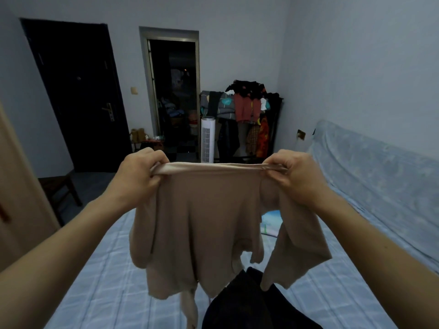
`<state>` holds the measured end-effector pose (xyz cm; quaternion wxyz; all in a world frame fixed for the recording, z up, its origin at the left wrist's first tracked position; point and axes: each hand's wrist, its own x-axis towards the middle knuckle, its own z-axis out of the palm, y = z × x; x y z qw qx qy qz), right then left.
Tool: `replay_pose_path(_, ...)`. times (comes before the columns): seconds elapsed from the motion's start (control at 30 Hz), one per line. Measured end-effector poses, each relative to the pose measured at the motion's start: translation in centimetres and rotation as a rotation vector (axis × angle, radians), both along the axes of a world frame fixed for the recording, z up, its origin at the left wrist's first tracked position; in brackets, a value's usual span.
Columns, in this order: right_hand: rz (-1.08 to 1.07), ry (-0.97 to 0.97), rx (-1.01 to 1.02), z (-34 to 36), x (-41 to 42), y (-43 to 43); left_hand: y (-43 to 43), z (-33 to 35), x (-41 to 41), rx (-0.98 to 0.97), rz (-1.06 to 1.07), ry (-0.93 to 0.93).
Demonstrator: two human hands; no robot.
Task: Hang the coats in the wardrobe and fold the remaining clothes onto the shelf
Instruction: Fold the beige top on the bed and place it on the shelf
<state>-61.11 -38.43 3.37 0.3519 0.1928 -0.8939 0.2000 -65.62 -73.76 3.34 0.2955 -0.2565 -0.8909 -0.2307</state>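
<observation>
Nearest, a crumpled black cloth garment (249, 305) lies on the pale blue checked quilted bed (107, 281), not folded or hung; whether it is a coat I cannot tell. Above it a soft beige knit top (204, 222) hangs in the air, spread flat between both hands, with its lower hem and sleeves dangling just over the black garment. The left hand (137, 174) pinches one end of the top edge in curled fingers, and the right hand (297, 174) pinches the other end, pulling the edge taut. This looks like the opening of a fold, so the beige top counts as in hand rather than done.

Further off, a black clothes rack (247, 110) heaped with mixed garments stands by the far wall beside a white tower fan (207, 141). No shelf or folded pile shows, so most of the work appears to remain.
</observation>
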Motion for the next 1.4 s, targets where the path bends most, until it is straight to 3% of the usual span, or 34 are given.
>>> replay_pose_path(0.1, -0.025, -0.066, 0.065, -0.6, -0.2, 0.1, -0.5, -0.4, 0.1, -0.012, 0.026, -0.025)
replay_pose_path(0.3, 0.123, -0.129, -0.107, 0.1, 0.4, -2.1, 0.3, -1.4, 0.7, -0.057, 0.021, -0.117)
replay_pose_path(0.43, 0.203, -0.153, -0.224, 1.4, 0.5, -3.7, 2.6, -1.6, 1.5, -0.02, -0.09, -0.126)
replay_pose_path(0.77, 0.258, -0.189, -0.206, 0.4, 0.8, -5.4, 10.7, -0.6, 4.4, 0.149, -0.35, -0.26)
replay_pose_path(0.9, 0.314, -0.201, -0.244, 0.2, 1.2, -4.7, 12.3, -1.1, 4.4, 0.256, -0.302, -0.259)
replay_pose_path(1.13, 0.296, -0.211, -0.292, -1.2, 1.1, -3.0, 13.5, -1.3, 3.9, 0.316, -0.271, -0.494)
replay_pose_path(1.27, 0.129, -0.059, -0.308, -4.3, 1.1, -2.7, 13.8, -1.5, 3.1, 0.342, -0.127, -0.433)
replay_pose_path(1.4, 0.128, -0.188, -0.376, -9.2, 2.1, -3.0, 13.6, -1.4, 2.4, 0.344, -0.001, -0.383)
